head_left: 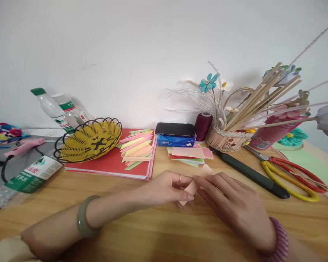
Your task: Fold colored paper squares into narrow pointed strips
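A small strip of peach-coloured paper (190,187) is held between my two hands above the front of the table. My left hand (168,187), with a gold ring, pinches its lower left end between thumb and fingers. My right hand (229,200) is closed over the upper right part of the strip, its fingertips meeting those of my left hand. The right thumb is mostly hidden. Behind my hands lies a stack of coloured paper squares (188,152). Folded paper strips (136,148) are piled on red sheets (109,165) to the left.
A yellow woven basket (98,140) stands on the left near plastic bottles (34,174). A phone (175,129) rests on a blue tissue pack (176,141) beside a maroon thread spool (203,126). To the right are a dark green-handled tool (251,174), scissors (292,178) and a basket of sticks (229,140).
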### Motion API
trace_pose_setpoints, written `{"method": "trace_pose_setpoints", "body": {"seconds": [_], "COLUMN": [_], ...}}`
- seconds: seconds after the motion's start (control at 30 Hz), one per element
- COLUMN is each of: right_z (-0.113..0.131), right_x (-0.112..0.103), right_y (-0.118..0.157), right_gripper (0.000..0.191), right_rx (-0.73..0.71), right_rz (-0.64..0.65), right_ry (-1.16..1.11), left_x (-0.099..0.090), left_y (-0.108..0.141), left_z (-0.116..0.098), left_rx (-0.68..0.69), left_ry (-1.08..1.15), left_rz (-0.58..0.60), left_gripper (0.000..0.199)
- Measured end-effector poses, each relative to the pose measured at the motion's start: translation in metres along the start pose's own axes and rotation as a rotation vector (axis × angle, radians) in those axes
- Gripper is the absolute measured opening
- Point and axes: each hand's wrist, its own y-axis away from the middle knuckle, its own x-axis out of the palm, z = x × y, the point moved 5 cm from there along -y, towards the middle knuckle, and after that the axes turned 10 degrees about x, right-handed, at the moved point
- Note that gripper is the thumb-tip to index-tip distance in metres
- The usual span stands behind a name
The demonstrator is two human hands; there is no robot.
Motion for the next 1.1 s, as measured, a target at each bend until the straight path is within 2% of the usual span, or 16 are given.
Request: {"method": "trace_pose_setpoints", "body": {"seconds": [0.1,0.23,0.33,0.47,0.67,0.8,0.97,1.1], "right_z": [-0.001,-0.002,-0.005,-0.009,-0.011,-0.012,-0.014,-0.008], "right_x": [0.000,0.001,0.003,0.006,0.008,0.006,0.007,0.004], "right_y": [-0.002,-0.004,-0.003,0.000,0.002,0.004,0.009,0.002], "right_gripper": [0.022,0.022,0.022,0.023,0.024,0.024,0.031,0.027], "right_rx": [-0.010,-0.033,-0.051,-0.049,-0.050,-0.055,-0.090,-0.098], "right_rz": [-0.016,-0.038,-0.033,-0.016,-0.002,-0.004,-0.012,-0.037], "right_ry": [-0.007,0.001,-0.022,-0.066,-0.084,-0.084,-0.080,-0.056], "left_x": [-0.001,-0.008,-0.013,-0.015,-0.013,-0.011,-0.016,-0.023], "left_y": [0.000,-0.002,-0.004,-0.004,-0.002,-0.002,-0.001,-0.002], "left_z": [0.003,0.008,0.013,0.016,0.016,0.013,0.019,0.026], "left_rx": [-0.044,-0.054,-0.055,-0.061,-0.132,-0.129,-0.156,-0.180], "left_ry": [0.096,0.186,0.213,0.214,0.119,0.152,0.130,-0.039], "left_rz": [0.033,-0.009,-0.043,-0.032,0.042,0.059,-0.084,-0.208], "left_gripper": [0.032,0.048,0.048,0.046,0.046,0.043,0.033,0.040]}}
